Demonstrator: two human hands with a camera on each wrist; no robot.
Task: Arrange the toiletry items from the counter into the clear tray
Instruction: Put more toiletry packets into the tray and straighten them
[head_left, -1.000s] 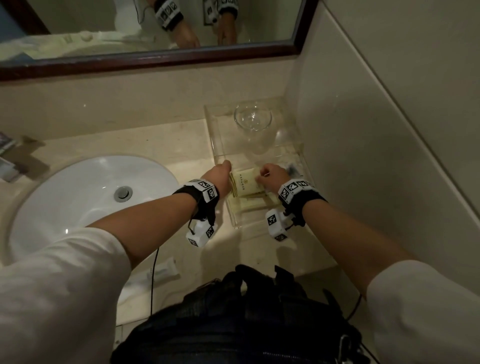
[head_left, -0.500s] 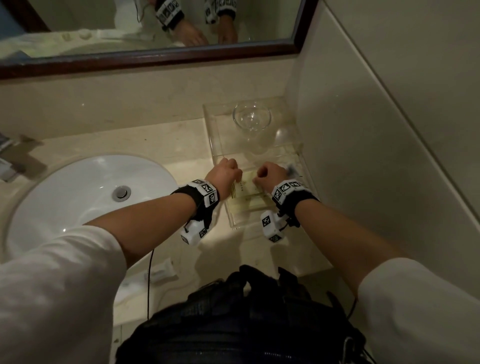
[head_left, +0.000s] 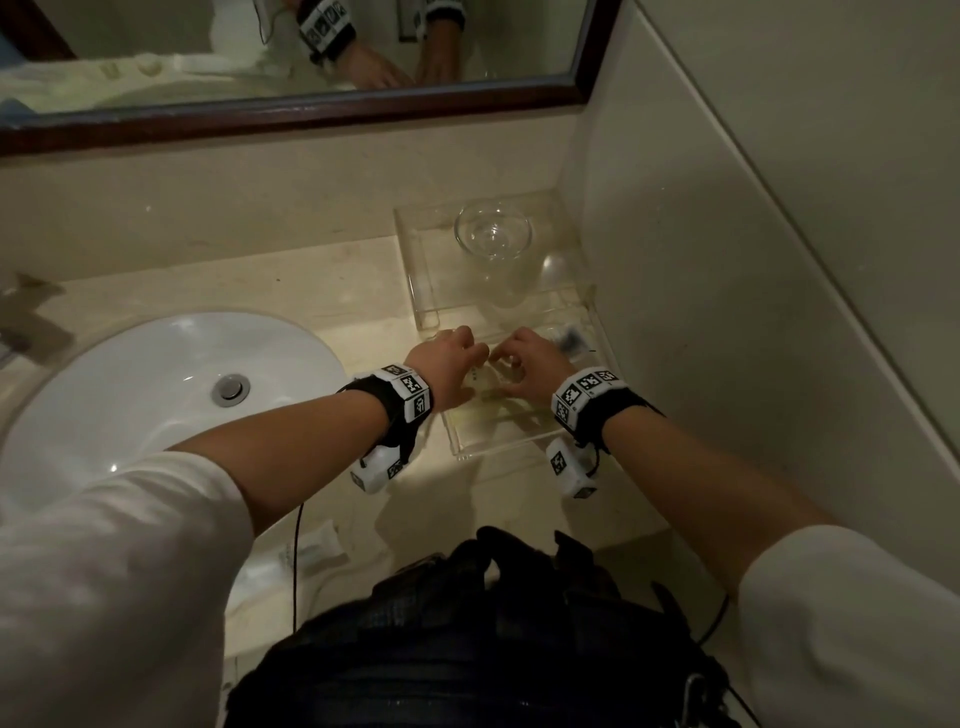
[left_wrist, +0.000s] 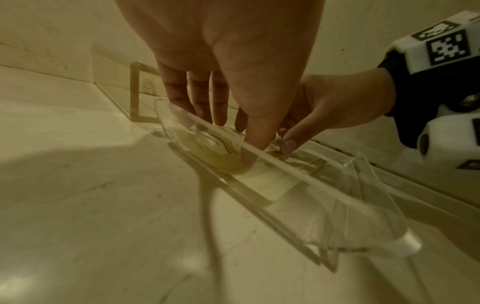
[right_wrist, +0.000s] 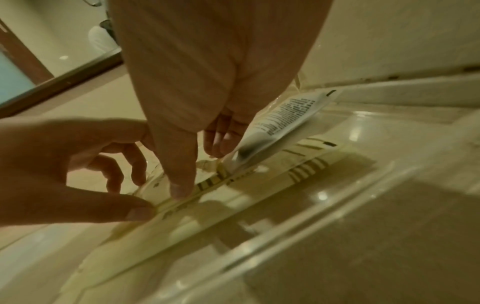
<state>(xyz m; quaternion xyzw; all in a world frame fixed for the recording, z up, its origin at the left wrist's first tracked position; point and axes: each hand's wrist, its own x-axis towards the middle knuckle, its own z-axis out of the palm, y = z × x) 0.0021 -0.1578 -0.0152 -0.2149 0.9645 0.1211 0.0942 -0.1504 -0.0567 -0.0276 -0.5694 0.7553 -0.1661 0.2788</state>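
Observation:
The clear tray (head_left: 498, 449) stands on the counter by the right wall. Flat cream packets (head_left: 485, 387) lie inside it. My left hand (head_left: 475, 353) and right hand (head_left: 506, 353) are both down in the tray, fingers curled, close together over the top cream packet (left_wrist: 270, 183). In the right wrist view my left thumb and right thumb press on the edge of that packet (right_wrist: 259, 179), fingers curled behind it. A white printed sachet (right_wrist: 283, 121) leans in the tray behind my right fingers. A white tube (head_left: 311, 545) lies on the counter near the front edge.
A second clear tray (head_left: 415, 260) behind holds a glass bowl (head_left: 492, 235). The white sink (head_left: 130, 395) fills the left of the counter. The wall (head_left: 727, 312) runs close along the right. A black bag (head_left: 493, 623) hangs at my waist.
Both hands moved farther back into the tray and closer together. The cream packet, plainly seen between them before, now lies lower and mostly under my fingers.

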